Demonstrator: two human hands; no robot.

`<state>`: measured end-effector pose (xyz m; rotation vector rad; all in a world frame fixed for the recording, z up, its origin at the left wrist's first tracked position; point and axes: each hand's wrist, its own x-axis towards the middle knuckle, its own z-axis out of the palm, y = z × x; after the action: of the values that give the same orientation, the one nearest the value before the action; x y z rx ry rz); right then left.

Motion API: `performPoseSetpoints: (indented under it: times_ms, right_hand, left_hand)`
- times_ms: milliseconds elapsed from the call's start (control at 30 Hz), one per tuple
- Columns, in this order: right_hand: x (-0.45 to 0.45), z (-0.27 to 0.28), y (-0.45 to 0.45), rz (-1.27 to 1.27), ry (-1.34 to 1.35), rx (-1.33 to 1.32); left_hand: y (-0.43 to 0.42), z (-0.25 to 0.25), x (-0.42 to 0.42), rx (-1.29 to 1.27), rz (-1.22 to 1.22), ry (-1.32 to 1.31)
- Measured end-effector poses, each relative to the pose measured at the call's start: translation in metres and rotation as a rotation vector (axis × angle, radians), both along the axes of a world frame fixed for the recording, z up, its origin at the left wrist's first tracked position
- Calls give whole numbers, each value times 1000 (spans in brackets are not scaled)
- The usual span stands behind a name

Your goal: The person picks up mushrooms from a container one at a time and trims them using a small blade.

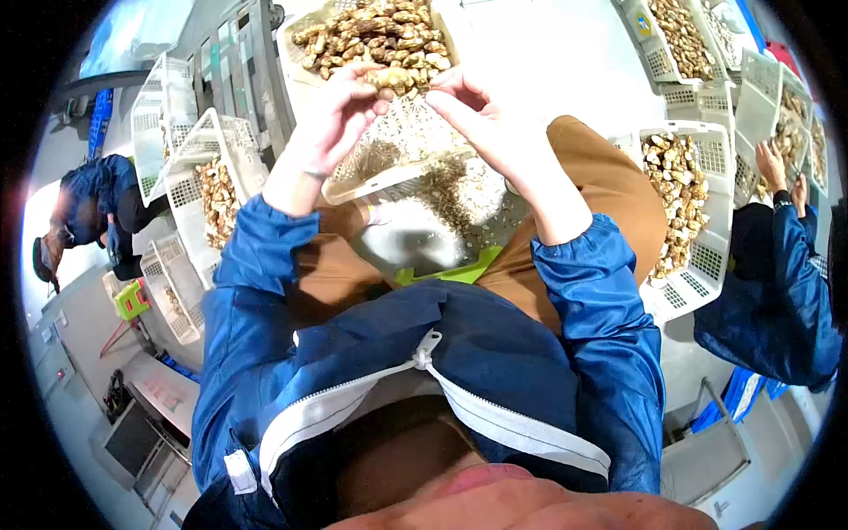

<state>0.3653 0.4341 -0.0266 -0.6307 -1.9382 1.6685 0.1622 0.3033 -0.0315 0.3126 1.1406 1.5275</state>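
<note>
The open collar of a blue jacket [495, 344], with its white zip pull [427, 346], lies nearest the camera in the bottom centre of the frame. Beyond it, between brown-trousered knees, a pale holed crate [358, 190] sits at upper centre, with pale scraps in it and dark crumbs [450, 199] scattered beside it.

Above that crate, at top centre, a knobbly tan piece [402, 81] lies between the two hands. The left hand [331, 128] is mostly closed, its thumb and fingertips pinching the piece's left end. The right hand [495, 128] is half curled, with thumb and forefinger close to the other end; whether they grip it I cannot tell. Similar pieces [371, 35] fill a second crate [287, 44] just behind.

For good handling, a light fingertip pinch near the end looks best, since the lumps could snap under a hard squeeze. Steadying with the left while the right works in small moves would keep the surface in sight, and keeping both low over the crate would let crumbs drop inside. Elbows are better tucked in: another full crate [720, 190] stands beside the right knee.
</note>
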Motion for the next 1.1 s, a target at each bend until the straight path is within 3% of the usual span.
performPoseSetpoints:
  times_ms: [33,67,167,333,467,600,733,867,967,1000,1100]
  right_hand:
    - [-3,3,-4,7,53,-9]
    - [-4,10,-3,10,152,211]
    - [-8,14,-14,66,180,286]
    - [-21,7,-25,47,183,190]
    - [-25,18,-20,75,199,465]
    - [-27,12,-22,101,58,-278]
    - [-27,13,-17,122,241,397]
    - [-18,25,-19,114,86,-198]
    - [-17,21,-18,143,117,-141]
    - [-14,20,-20,169,11,-89]
    - [-11,19,-20,135,-52,-174]
  left_hand:
    - [-10,7,8,24,-7,-17]
    - [-20,8,14,75,-27,-74]
    - [-34,21,35,166,-3,-124]
    - [-39,28,38,109,89,-4]
    - [-39,26,37,50,140,89]
    - [-38,29,33,44,108,131]
    - [-36,29,36,57,132,262]
    - [-38,34,43,1,112,379]
    - [-37,34,45,70,94,470]
    - [-37,33,46,90,89,528]
    - [-38,29,46,141,42,685]
